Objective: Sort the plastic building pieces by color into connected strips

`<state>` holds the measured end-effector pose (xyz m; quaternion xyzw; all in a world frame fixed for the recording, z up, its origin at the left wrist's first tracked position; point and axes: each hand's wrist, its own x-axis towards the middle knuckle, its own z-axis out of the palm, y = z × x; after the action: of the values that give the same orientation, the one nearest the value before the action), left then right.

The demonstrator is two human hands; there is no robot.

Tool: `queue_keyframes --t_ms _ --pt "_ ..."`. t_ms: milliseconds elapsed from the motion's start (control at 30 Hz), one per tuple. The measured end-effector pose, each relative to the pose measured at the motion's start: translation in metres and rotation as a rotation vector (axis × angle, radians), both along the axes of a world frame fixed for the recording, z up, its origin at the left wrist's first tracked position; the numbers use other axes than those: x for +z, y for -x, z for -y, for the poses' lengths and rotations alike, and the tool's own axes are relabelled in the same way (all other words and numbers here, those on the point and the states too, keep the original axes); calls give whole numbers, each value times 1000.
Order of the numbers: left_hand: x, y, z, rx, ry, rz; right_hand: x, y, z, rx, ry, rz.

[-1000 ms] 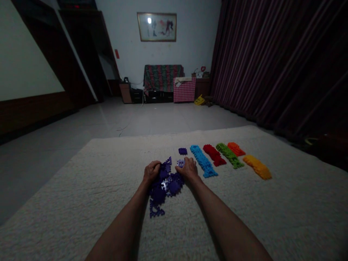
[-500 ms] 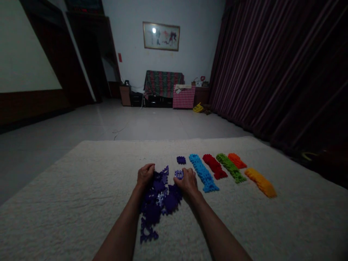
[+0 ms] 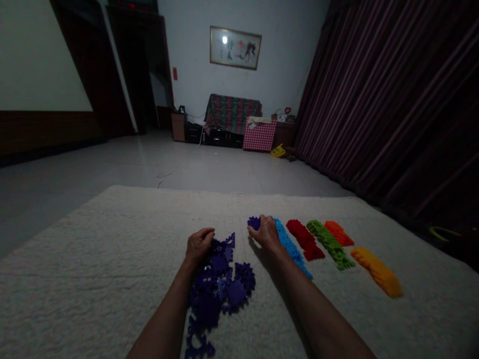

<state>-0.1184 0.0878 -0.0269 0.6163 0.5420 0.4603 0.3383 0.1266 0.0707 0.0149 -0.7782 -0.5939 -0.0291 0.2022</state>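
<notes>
A loose pile of dark purple interlocking plastic tiles, with notched edges, lies on the cream quilt in front of me. My left hand rests at the pile's far left edge, fingers curled; what they hold, if anything, is hidden. Beyond the pile, my right hand has thumb and fingers closed around a small purple interlocking tile, at the spot of the small purple stack. Whether tile and stack touch I cannot tell. The right hand and wrist partly cover the row of light blue tiles.
To the right lie overlapping rows of red tiles, green tiles, orange tiles and yellow tiles. The cream quilt ends at a far edge, with grey floor beyond. A dark curtain hangs at the right.
My right hand has moved away from the pile, forward and slightly right, carrying a purple tile to the small purple stack. The left hand stays at the pile. The view has shifted slightly.
</notes>
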Motion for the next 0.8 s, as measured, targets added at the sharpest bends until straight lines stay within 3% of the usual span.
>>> queue_keyframes --t_ms 233,367,433,533,667,800 --pt "-2 -1 0 5 -15 -10 0 -3 -14 0 39 31" --pt "-1 -1 1 -1 -4 -19 0 -1 -12 -6 -31 -8" --pt "0 -1 1 0 -4 -23 -4 2 -6 54 -121 -42" --pt "0 -1 0 4 6 -14 -18 10 8 250 -213 -165" --pt "-1 0 -1 -17 17 -9 -38 21 29 424 -187 -407" --pt "1 0 -1 -41 27 7 -37 23 42 483 -173 -515"
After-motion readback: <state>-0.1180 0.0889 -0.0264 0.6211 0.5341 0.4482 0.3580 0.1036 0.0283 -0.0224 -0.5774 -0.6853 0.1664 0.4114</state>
